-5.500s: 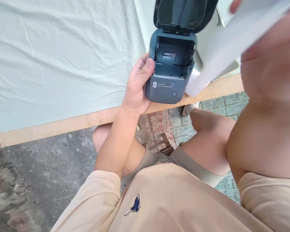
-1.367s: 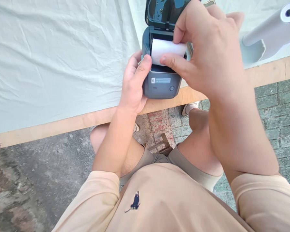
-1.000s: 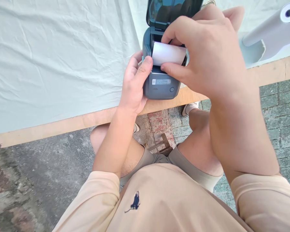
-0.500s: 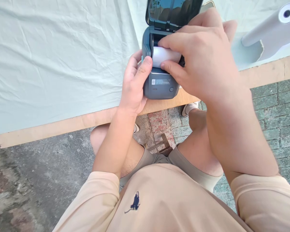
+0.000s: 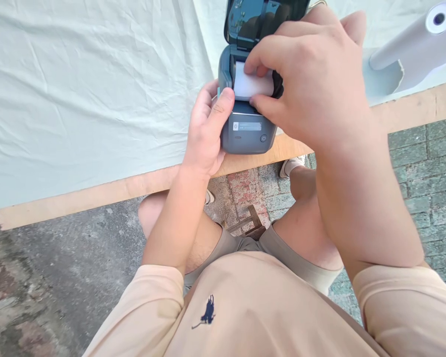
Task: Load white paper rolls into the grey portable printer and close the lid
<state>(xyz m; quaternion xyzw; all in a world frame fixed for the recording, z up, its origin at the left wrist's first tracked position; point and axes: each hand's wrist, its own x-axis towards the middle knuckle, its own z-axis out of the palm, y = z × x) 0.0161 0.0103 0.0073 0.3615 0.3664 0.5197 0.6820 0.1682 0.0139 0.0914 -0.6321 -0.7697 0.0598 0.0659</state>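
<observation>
A small dark blue-grey label printer is at the table's front edge, its lid tipped back open. My left hand grips the printer's left side, thumb on the near rim. Inside the paper bay lies a white paper roll. My right hand reaches in from the right, its thumb at the roll's near edge and its fingers curled on the far part of it. That hand hides the right end of the roll and part of the lid.
A large white paper roll, partly unrolled, lies at the right of the cloth-covered table. A bare wooden edge runs along its front. Below are my legs, a wooden stool and brick paving.
My right fingers have shifted over the small paper roll, which has turned slightly and shows a flatter sheet on top. My left hand and the printer have barely moved.
</observation>
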